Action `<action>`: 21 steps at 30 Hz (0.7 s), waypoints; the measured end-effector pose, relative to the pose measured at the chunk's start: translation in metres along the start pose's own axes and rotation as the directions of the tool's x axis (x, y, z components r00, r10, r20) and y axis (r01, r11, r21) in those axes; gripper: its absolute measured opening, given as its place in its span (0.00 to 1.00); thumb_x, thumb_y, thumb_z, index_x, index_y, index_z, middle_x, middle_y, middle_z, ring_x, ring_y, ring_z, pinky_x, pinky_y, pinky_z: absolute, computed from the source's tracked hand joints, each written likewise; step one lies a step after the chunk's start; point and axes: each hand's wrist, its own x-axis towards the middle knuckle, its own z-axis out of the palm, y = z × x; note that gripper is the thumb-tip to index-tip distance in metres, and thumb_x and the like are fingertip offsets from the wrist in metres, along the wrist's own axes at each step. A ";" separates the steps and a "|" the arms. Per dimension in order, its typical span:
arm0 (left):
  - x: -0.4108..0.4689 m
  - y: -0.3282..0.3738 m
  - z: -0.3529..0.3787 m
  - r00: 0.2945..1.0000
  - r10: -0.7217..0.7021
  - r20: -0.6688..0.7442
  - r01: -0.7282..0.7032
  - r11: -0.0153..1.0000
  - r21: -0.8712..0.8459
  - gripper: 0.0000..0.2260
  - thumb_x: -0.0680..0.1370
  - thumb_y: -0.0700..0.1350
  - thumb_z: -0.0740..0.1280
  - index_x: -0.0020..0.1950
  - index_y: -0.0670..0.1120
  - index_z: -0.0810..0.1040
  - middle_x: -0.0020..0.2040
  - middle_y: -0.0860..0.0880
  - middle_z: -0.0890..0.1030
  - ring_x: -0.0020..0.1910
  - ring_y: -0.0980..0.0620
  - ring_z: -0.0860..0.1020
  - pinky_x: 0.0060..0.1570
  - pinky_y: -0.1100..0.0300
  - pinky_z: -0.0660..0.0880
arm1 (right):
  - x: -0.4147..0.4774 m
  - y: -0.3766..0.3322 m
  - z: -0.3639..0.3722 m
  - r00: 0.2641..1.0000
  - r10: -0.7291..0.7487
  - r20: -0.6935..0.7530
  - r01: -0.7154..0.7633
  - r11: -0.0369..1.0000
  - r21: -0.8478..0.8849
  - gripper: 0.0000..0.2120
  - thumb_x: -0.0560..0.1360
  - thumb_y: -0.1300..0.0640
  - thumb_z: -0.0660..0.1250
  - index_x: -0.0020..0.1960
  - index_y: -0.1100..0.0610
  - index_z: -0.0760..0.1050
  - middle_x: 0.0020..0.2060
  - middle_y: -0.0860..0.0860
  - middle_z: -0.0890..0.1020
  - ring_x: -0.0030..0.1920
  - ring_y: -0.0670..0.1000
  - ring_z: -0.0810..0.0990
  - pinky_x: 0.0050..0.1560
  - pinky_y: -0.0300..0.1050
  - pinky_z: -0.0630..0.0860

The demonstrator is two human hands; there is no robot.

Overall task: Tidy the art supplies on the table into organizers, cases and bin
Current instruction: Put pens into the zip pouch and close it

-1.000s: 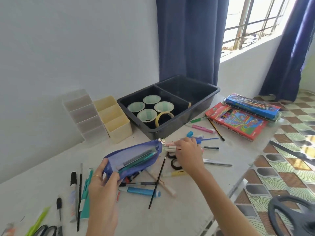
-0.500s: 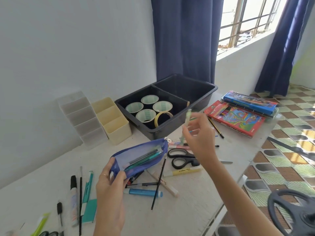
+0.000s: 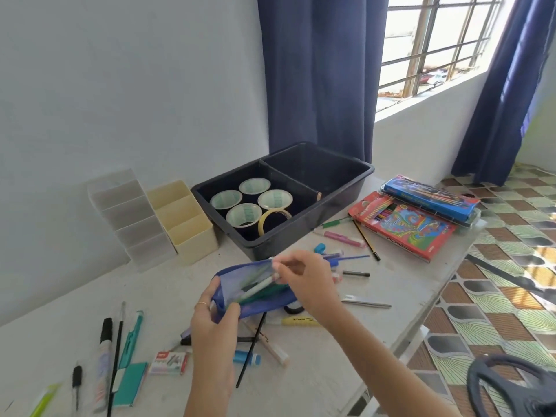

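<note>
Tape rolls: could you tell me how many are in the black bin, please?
5, all in the bin's left compartment: four pale rolls clustered, one yellow roll leaning beside them. The near wall may hide more.

Pouch [image 3: 237, 284] gripped at its near end by left fingers [image 3: 210, 299], above table [image 3: 316, 386]. In pouch mouth: marker [image 3: 258, 286], pinched at its far end by right fingers [image 3: 288, 261]. Divided bin [image 3: 288, 242] set beyond right fingers; tape rolls [image 3: 244, 215] kept in its left compartment. Two stepped organizers [image 3: 186, 230] placed beyond left fingers, just left of bin. Pencil boxes [image 3: 403, 227] laid well right of right fingers. Loose pens [image 3: 343, 238] scattered between.
</note>
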 end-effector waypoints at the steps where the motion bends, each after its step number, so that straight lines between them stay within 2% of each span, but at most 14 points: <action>1: 0.000 -0.001 0.001 1.000 0.019 0.002 -0.019 0.999 0.045 0.24 0.76 0.31 0.62 0.68 0.52 0.70 0.65 0.46 0.73 0.59 0.47 0.75 0.51 0.58 0.75 | 0.002 0.008 -0.001 0.997 -0.082 0.013 0.083 0.975 -0.207 0.06 0.75 0.59 0.67 0.51 0.56 0.80 0.46 0.49 0.81 0.46 0.46 0.79 0.52 0.40 0.77; 2: 0.000 -0.001 0.003 0.999 0.031 0.012 -0.032 0.996 0.087 0.25 0.76 0.31 0.62 0.69 0.52 0.69 0.65 0.46 0.73 0.60 0.47 0.75 0.50 0.59 0.74 | 0.003 0.012 -0.003 0.983 -0.176 0.046 0.181 0.922 -0.343 0.06 0.75 0.59 0.67 0.51 0.56 0.81 0.47 0.48 0.79 0.48 0.45 0.77 0.53 0.38 0.74; 3: -0.001 -0.002 0.004 0.999 0.042 0.023 -0.045 0.991 0.127 0.25 0.76 0.31 0.62 0.69 0.52 0.68 0.67 0.46 0.72 0.62 0.47 0.74 0.51 0.59 0.74 | 0.003 0.015 -0.005 0.960 -0.270 0.072 0.276 0.879 -0.388 0.07 0.75 0.59 0.68 0.51 0.56 0.81 0.47 0.48 0.78 0.49 0.45 0.75 0.52 0.36 0.73; 4: -0.002 -0.002 0.005 0.998 0.059 0.036 -0.064 0.984 0.165 0.25 0.77 0.31 0.61 0.70 0.52 0.67 0.68 0.47 0.70 0.64 0.47 0.72 0.54 0.59 0.73 | 0.004 0.017 -0.009 0.940 -0.333 0.074 0.335 0.861 -0.383 0.06 0.74 0.60 0.68 0.50 0.57 0.81 0.46 0.48 0.78 0.48 0.45 0.74 0.51 0.35 0.72; 6: -0.005 -0.002 0.006 0.992 0.109 0.069 -0.123 0.960 0.253 0.25 0.78 0.32 0.59 0.72 0.52 0.65 0.72 0.51 0.65 0.69 0.50 0.67 0.58 0.60 0.70 | 0.006 0.021 -0.020 0.922 -0.386 -0.001 0.365 0.872 -0.327 0.05 0.73 0.62 0.69 0.47 0.57 0.82 0.43 0.47 0.78 0.45 0.45 0.75 0.47 0.35 0.74; 8: -0.006 -0.002 0.007 0.985 0.151 0.084 -0.169 0.939 0.300 0.22 0.79 0.33 0.57 0.70 0.51 0.68 0.73 0.53 0.61 0.70 0.54 0.63 0.57 0.62 0.70 | 0.008 0.027 -0.035 0.935 -0.343 -0.096 0.307 0.912 -0.271 0.06 0.73 0.64 0.69 0.46 0.55 0.81 0.42 0.48 0.79 0.42 0.44 0.76 0.42 0.31 0.73; 11: -0.004 -0.001 0.007 0.987 0.148 0.070 -0.163 0.936 0.312 0.18 0.80 0.33 0.56 0.66 0.48 0.72 0.70 0.53 0.63 0.64 0.58 0.65 0.48 0.70 0.71 | 0.007 0.039 -0.052 0.974 -0.157 -0.164 0.118 0.967 -0.226 0.08 0.73 0.65 0.68 0.44 0.53 0.77 0.41 0.51 0.80 0.38 0.44 0.76 0.36 0.30 0.72; 14: 0.000 -0.003 0.010 0.987 0.158 0.029 -0.159 0.937 0.310 0.18 0.79 0.32 0.57 0.67 0.45 0.71 0.63 0.53 0.67 0.59 0.59 0.66 0.34 0.76 0.70 | 0.000 0.052 -0.055 0.995 0.051 -0.080 -0.070 0.965 -0.254 0.05 0.73 0.57 0.70 0.45 0.53 0.75 0.40 0.50 0.79 0.38 0.44 0.76 0.32 0.31 0.69; 16: 0.000 -0.005 0.011 0.985 0.171 0.006 -0.164 0.938 0.306 0.17 0.79 0.32 0.57 0.66 0.44 0.71 0.61 0.53 0.67 0.58 0.58 0.67 0.31 0.79 0.70 | -0.008 0.062 -0.049 0.990 0.139 0.012 -0.127 0.933 -0.336 0.10 0.71 0.50 0.71 0.46 0.52 0.73 0.41 0.49 0.78 0.38 0.45 0.75 0.34 0.34 0.68; 19: -0.001 -0.010 0.014 0.980 0.197 -0.002 -0.187 0.935 0.302 0.18 0.78 0.31 0.58 0.65 0.44 0.71 0.60 0.53 0.67 0.58 0.58 0.67 0.32 0.81 0.69 | -0.018 0.074 -0.039 0.991 0.126 0.032 -0.104 0.915 -0.391 0.11 0.70 0.49 0.72 0.43 0.51 0.71 0.43 0.48 0.75 0.41 0.47 0.75 0.39 0.39 0.73; 21: -0.003 -0.014 0.016 0.974 0.227 0.007 -0.218 0.928 0.302 0.18 0.78 0.31 0.59 0.66 0.45 0.71 0.61 0.53 0.67 0.58 0.59 0.67 0.34 0.81 0.69 | -0.021 0.077 -0.036 0.997 0.083 0.003 -0.076 0.922 -0.379 0.10 0.71 0.52 0.72 0.41 0.51 0.71 0.42 0.48 0.75 0.41 0.46 0.74 0.39 0.37 0.73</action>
